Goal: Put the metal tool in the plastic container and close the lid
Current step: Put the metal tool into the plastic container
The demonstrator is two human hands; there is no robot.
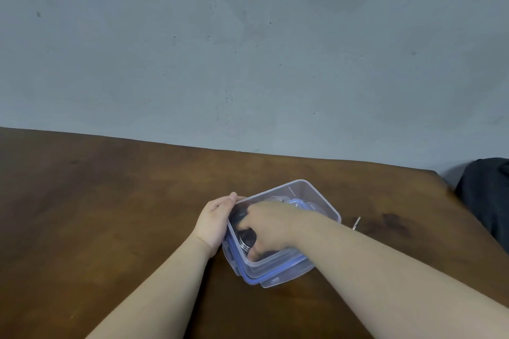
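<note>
1. The right hand [271, 224] reaches down into the clear plastic container [316, 201]; its fingers [254, 252] curl around something dark and metallic, the metal tool [246, 241], though the blur hides how firmly they hold it.
2. The left hand [213, 221] presses flat against the container's left wall, fingers extended, steadying it.
3. The blue-rimmed lid [271, 279] lies beneath the container.
4. A small metal piece [356, 223] lies just right, hard to identify.
5. The brown tabletop [110, 215] meets a grey wall [248, 49].
</note>
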